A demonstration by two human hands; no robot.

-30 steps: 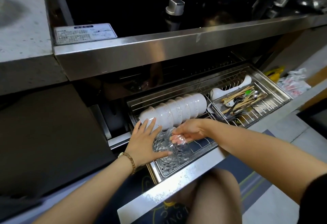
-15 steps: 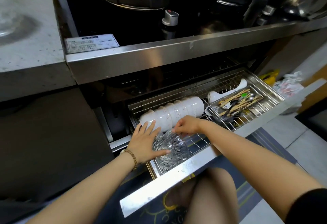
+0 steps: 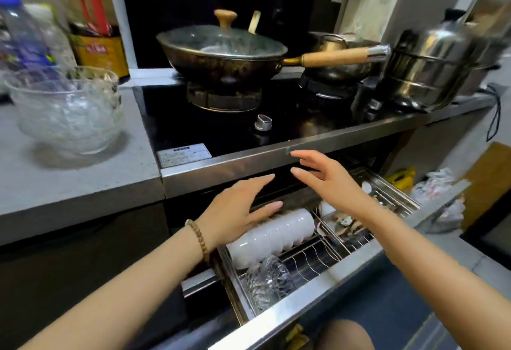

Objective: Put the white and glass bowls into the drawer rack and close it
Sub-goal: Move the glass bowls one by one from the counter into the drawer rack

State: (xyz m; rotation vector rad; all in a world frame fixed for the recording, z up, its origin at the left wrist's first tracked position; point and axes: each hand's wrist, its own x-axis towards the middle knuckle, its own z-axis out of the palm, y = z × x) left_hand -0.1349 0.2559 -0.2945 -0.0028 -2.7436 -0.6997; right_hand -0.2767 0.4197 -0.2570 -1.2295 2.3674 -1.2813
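Hands have left the glass bowl [image 3: 266,280] in the drawer rack [image 3: 318,264]; left hand [image 3: 237,208] and right hand [image 3: 326,181] lifted, spread, empty. I see glass bowls [image 3: 66,113] remaining upper left on the counter [image 3: 83,181].

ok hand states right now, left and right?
Left hand: open, empty, above the white bowls.
Right hand: open, empty, raised over the drawer rack.
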